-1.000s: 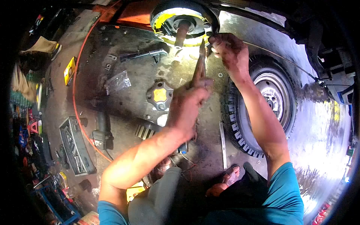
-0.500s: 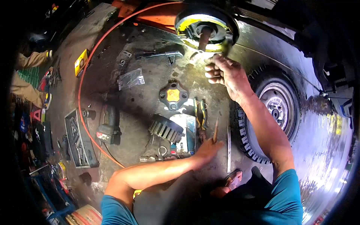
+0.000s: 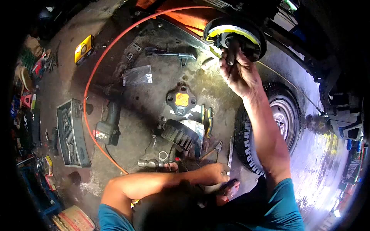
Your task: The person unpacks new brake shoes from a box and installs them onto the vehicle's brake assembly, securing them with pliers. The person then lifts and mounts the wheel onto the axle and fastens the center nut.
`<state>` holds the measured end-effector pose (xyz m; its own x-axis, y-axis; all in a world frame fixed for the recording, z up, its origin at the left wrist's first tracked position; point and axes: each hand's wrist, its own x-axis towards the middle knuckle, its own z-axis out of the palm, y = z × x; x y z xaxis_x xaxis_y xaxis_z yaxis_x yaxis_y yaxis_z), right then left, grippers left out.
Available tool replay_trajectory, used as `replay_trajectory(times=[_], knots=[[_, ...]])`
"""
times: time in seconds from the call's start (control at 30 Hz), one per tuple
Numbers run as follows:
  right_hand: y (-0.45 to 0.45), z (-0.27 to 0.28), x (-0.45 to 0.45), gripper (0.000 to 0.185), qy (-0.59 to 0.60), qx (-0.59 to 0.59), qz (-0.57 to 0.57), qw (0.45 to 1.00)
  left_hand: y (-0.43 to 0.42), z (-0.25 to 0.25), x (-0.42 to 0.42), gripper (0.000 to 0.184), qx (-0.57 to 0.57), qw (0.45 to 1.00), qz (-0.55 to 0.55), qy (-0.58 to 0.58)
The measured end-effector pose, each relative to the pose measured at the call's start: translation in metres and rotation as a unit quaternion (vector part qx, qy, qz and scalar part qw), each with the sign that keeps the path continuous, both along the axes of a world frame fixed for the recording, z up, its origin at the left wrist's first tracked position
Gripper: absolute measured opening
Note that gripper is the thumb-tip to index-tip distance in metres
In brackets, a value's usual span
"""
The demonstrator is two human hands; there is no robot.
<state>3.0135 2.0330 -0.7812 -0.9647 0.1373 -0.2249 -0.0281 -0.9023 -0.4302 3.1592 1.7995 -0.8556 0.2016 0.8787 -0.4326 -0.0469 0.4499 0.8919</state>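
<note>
Brake assembly [image 3: 238, 30]: round, yellow-lined. Right hand [image 3: 243, 75] half-curled at it, left hand [image 3: 216, 174] curled; I can't tell holds. Stained floor [image 3: 225, 111], tyre [image 3: 243, 144] near it.

Stained grey floor [image 3: 225, 109] — white glare [image 3: 320, 184] along the right.

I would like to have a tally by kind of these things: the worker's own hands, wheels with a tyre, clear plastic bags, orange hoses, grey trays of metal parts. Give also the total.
Hands: 2 (left hand, right hand)
Wheel with tyre: 1
Clear plastic bag: 1
Orange hose: 1
Grey tray: 1
Total: 6
</note>
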Motion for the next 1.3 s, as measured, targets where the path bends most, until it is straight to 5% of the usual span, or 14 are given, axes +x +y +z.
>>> replay_trajectory(times=[0.1, 0.27, 0.33, 0.4, 0.53, 0.67, 0.8, 0.9, 0.93, 0.97, 1.07, 1.17, 1.23, 1.3], knots=[[-0.007, -0.021, -0.003, 0.022, 0.13, -0.103, 0.016, 0.986, -0.007, 0.028, -0.012, 0.052, 0.035, 0.999, 0.027, 0.025], [-0.016, -0.052, -0.011, 0.037, 0.197, -0.291, 0.013, 0.936, -0.008, 0.059, -0.037, 0.048, 0.081, 0.996, -0.04, 0.022], [-0.032, -0.051, -0.015, 0.032, 0.274, -0.254, 0.005, 0.928, -0.011, 0.054, -0.039, 0.047, 0.197, 0.979, -0.025, 0.039], [-0.028, -0.06, -0.022, 0.025, 0.283, -0.325, 0.058, 0.9, -0.014, 0.062, -0.046, 0.045, 0.2, 0.976, -0.058, 0.065], [-0.021, -0.055, -0.012, 0.022, 0.246, -0.282, 0.035, 0.927, -0.019, 0.089, -0.065, 0.045, 0.149, 0.97, -0.175, 0.079], [-0.035, -0.039, -0.014, 0.031, 0.24, -0.172, -0.075, 0.952, -0.036, 0.124, -0.104, 0.05, 0.24, 0.965, -0.027, 0.099], [-0.028, -0.046, -0.035, 0.03, 0.318, -0.298, 0.038, 0.899, -0.054, 0.15, -0.138, 0.055, 0.189, 0.955, 0.212, 0.086], [-0.029, -0.035, -0.046, 0.027, 0.334, -0.253, 0.062, 0.906, -0.078, 0.139, -0.162, 0.041, 0.18, 0.924, 0.333, 0.05], [-0.026, -0.034, -0.052, 0.029, 0.35, -0.245, 0.076, 0.901, -0.084, 0.127, -0.179, 0.043, 0.253, 0.902, 0.32, 0.14], [-0.023, -0.034, -0.057, 0.032, 0.366, -0.237, 0.092, 0.895, -0.09, 0.112, -0.179, 0.042, 0.214, 0.868, 0.443, 0.059], [-0.021, -0.029, -0.058, 0.03, 0.342, -0.29, 0.09, 0.889, -0.102, 0.056, -0.22, 0.036, 0.147, 0.765, 0.624, 0.054], [-0.023, -0.024, -0.063, 0.026, 0.373, -0.37, 0.082, 0.847, -0.115, -0.038, -0.259, 0.037, 0.016, 0.694, 0.61, 0.382], [-0.021, -0.032, -0.064, 0.028, 0.419, -0.393, 0.114, 0.811, -0.114, -0.064, -0.269, 0.041, -0.012, 0.628, 0.484, 0.61], [-0.017, -0.028, -0.056, 0.033, 0.355, -0.342, 0.113, 0.863, -0.108, -0.067, -0.27, 0.045, -0.049, 0.582, 0.377, 0.719]])
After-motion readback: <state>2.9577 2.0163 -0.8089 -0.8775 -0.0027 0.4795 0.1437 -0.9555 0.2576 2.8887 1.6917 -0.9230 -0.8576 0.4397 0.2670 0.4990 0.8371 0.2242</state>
